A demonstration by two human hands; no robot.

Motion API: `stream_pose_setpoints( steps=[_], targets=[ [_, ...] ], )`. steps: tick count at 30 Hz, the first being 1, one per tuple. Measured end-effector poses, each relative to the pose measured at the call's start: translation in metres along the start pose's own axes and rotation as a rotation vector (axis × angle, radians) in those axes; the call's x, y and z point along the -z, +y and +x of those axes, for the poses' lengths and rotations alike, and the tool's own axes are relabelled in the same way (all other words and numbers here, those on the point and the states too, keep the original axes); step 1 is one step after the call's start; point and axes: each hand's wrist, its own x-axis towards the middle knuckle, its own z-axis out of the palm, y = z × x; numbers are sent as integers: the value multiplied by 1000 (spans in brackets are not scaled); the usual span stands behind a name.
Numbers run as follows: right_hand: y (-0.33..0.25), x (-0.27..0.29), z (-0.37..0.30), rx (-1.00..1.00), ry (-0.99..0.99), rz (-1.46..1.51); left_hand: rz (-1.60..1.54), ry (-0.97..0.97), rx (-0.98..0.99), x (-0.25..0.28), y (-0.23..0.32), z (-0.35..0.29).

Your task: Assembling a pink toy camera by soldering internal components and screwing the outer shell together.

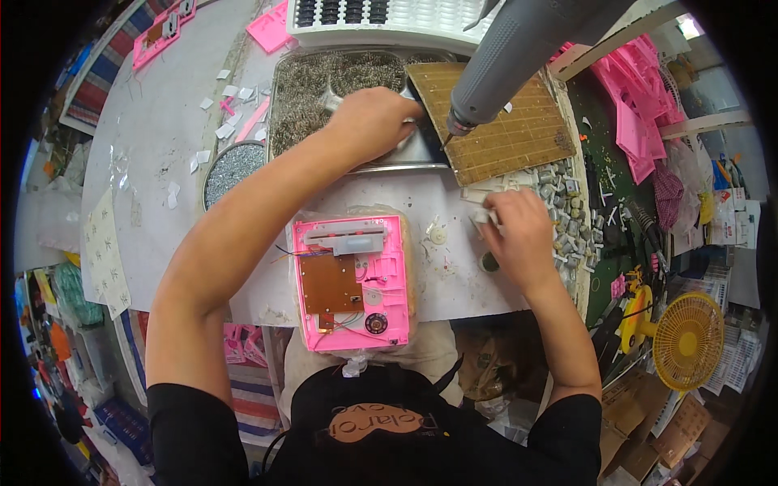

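Observation:
My left hand [374,123] reaches over the metal tray [381,168], its fingers curled at the left edge of a brown ridged board [506,125]; whatever lies between the fingertips is hidden. At the right, my right hand [520,236] pinches a small whitish plastic piece [484,217], beside a heap of small grey-white parts [571,215]. Close to my body lies an opened pink plastic casing [387,279] on a padded, plastic-wrapped support. It carries a brown circuit board [331,283], a grey-white module [348,240], thin wires and a round black part [376,323].
A grey electric screwdriver [502,69] hangs over the board, bit downward. Screws fill the tray's compartments, and a round dish [232,172] of small metal pieces stands left of it. A white rack [421,20] stands behind. Pink casings [636,105] and a yellow fan [687,340] are at right.

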Motion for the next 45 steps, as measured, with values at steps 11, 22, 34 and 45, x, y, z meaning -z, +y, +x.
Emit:
stream_pose_setpoints(
  steps=[11,22,34,45],
  targets=[
    [0,32,-50,-407,113,425,-267,151,-79,11,-3,-29],
    [-12,-13,92,-314,-102,774,-691,147,91,28,19,-46],
    [-28,-36,95,137,203,227,-1677,9,597,25,8,-49],
    [-32,-17,92,-87,25,613,-1572,-196,404,40,5,-61]
  ],
)
